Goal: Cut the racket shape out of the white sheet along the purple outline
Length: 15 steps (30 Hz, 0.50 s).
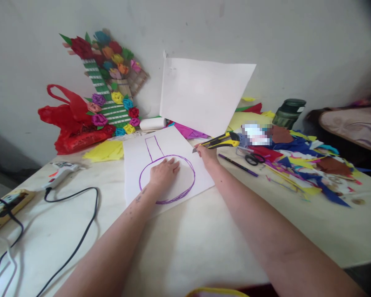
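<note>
A white sheet lies on the table with a purple outline drawn on it: a large round shape with a narrow box at its top. Flat on the sheet, inside the round shape, rests my left hand with its fingers stretched out. My right hand is closed around a yellow and black utility knife. The knife's blade sticks out to the left, near the sheet's right edge and outside the round line. Whether the tip touches the sheet I cannot tell.
A purple marker and scissors lie right of the sheet, beside coloured scraps. At left are a glue gun, its cord and a power strip. A white board and a flower craft lean on the wall.
</note>
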### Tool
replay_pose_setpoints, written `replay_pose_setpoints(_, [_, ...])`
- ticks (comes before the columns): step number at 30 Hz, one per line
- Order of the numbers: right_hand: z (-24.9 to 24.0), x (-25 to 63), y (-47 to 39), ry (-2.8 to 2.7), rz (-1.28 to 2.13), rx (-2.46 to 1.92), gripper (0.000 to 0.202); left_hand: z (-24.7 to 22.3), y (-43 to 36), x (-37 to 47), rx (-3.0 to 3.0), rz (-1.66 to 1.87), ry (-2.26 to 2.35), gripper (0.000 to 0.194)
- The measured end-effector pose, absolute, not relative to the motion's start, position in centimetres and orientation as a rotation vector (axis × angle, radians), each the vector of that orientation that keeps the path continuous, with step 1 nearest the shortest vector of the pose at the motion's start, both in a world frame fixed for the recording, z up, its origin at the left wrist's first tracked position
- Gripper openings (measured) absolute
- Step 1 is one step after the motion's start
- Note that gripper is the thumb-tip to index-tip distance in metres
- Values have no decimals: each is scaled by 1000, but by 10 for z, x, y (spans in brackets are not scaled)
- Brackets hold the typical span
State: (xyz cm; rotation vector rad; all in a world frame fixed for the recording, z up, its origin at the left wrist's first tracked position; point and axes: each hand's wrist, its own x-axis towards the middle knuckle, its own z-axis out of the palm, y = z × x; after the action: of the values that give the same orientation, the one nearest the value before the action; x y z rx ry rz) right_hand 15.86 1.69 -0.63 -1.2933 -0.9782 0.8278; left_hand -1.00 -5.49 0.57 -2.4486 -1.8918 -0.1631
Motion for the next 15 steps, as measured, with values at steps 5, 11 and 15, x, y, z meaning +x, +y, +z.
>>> replay_pose_setpoints(5, [-5,155,13,-895,965,-1211,14,8,-58,-7,-2428,-184,-1944,38])
replay_pose_setpoints(11, [-11,159,19,-969,848,-1380,14,15,-62,-5,-2381,-207,-2029,38])
replay_pose_setpoints(15, [-16,162,24,-984,779,-1495,15,20,-52,-23,-2210,-326,-2247,47])
